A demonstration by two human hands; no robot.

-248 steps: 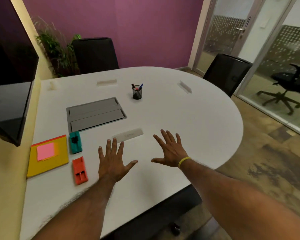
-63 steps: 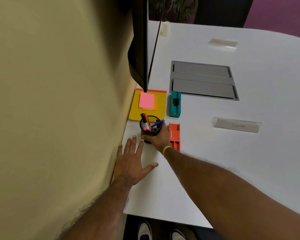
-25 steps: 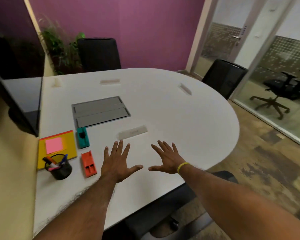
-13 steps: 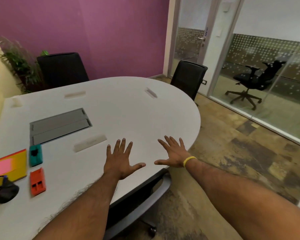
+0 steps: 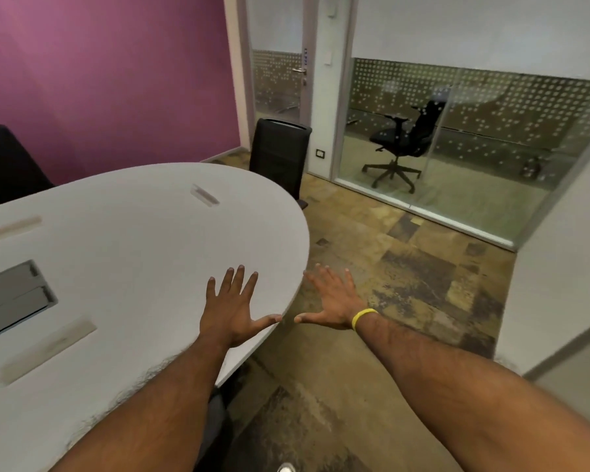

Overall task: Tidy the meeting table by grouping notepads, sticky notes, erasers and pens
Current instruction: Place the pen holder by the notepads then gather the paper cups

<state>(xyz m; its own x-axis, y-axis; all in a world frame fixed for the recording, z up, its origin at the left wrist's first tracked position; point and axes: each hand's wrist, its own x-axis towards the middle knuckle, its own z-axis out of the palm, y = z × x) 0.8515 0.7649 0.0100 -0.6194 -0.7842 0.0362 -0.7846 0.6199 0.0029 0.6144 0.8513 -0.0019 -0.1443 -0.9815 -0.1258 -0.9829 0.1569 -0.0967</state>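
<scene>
Now left hand spreads its fingers over the table edge, right hand splayed above bare floor

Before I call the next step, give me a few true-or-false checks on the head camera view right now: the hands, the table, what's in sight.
1. The left hand and right hand are open, fingers spread, holding nothing. True.
2. The right hand is over the table. False: it is past the table's rounded edge, over the floor; only the left hand is over the top.
3. A yellow band is on the right wrist. True.
4. The pen cup is in view on the table. False: no pen cup shows in this frame.
5. A black chair stands at the table's far side. True.
</scene>
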